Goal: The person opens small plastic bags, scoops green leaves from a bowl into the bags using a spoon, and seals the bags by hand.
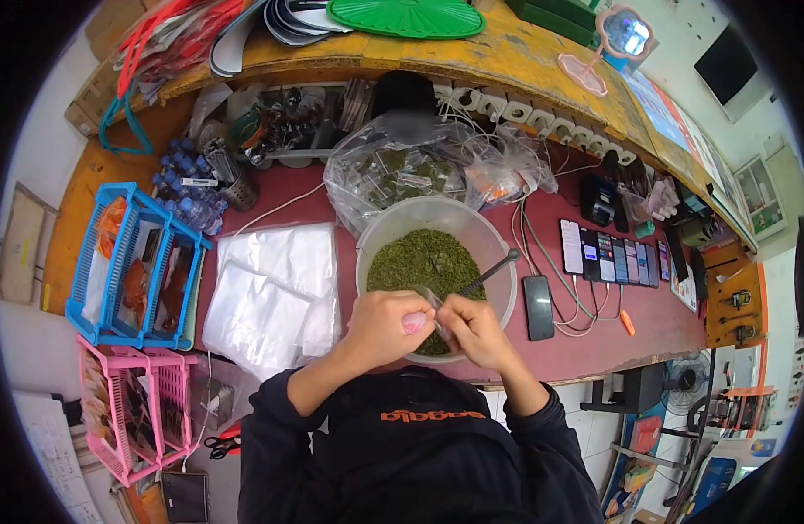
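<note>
Two basket units at far left: blue basket (pixel 136 266) behind, pink basket (pixel 140 410) nearer. Next, flat on the red tabletop (pixel 594 342): stack of clear bags (pixel 271 301). At center: translucent tub (pixel 501 284), partly filled with chopped green material (pixel 419 258); large plastic bag (pixel 350 179) just behind. Over near side of tub: left hand (pixel 386 325), fingers curled closed around pink-speckled item (pixel 413 323). Between both hands, above the green material: clear plastic (pixel 432 299). Right hand (pixel 476 332): fingers gripping the clear plastic; exact fingertip contact hidden. Beyond right hand: dark handle (pixel 491 272), tilted up across tub rim. Farther right: black phone (pixel 538 307), then row of phones (pixel 605 256).
</note>
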A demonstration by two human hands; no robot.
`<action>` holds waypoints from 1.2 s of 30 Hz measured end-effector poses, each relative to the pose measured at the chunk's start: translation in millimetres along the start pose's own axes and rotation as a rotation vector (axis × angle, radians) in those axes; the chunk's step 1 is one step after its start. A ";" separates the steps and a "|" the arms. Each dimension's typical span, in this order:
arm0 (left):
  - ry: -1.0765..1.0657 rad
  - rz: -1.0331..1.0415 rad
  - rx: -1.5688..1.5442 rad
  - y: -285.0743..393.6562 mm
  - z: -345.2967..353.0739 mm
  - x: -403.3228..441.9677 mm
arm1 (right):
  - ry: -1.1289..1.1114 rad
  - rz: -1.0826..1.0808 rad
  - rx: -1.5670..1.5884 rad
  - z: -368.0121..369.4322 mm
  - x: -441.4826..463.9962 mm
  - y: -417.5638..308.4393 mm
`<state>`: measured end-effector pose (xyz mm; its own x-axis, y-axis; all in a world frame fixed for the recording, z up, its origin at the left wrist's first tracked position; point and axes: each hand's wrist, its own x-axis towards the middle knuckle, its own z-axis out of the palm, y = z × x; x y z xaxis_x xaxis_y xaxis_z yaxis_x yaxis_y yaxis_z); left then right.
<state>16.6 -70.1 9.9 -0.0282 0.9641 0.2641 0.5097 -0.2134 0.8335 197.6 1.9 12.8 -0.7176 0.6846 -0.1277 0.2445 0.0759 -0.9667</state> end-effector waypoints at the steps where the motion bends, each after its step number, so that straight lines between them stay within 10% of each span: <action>1: 0.023 0.030 0.216 0.4 0.6 -2.1 | -0.002 -0.003 0.000 -3.0 1.8 2.8; 3: 0.036 0.020 0.235 0.3 -2.0 0.4 | 0.248 -0.236 -0.500 -12.7 4.0 6.5; 7: -0.125 -0.055 0.184 -1.0 -22.5 15.9 | 0.049 0.028 -0.004 -21.2 0.5 -3.3; 13: -0.456 -0.127 0.415 -20.9 -27.4 30.8 | 0.009 -0.051 -0.284 -36.9 -1.0 -13.1; 24: 0.221 0.271 0.351 -29.7 1.1 21.2 | 0.317 -0.393 -0.820 -25.2 19.0 -3.8; 29: 0.256 0.140 0.255 -40.0 -25.2 10.5 | -0.004 -0.367 -1.258 -36.4 21.8 53.9; 36: 0.214 0.051 -0.062 -39.6 -33.3 10.3 | 0.094 -0.181 -1.267 -4.5 27.5 46.8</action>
<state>-32.5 -56.9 -4.2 -0.1886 0.8978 0.3979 0.4613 -0.2767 0.8430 192.2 27.5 -34.9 -0.7697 0.6366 0.0484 0.6326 0.7707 -0.0768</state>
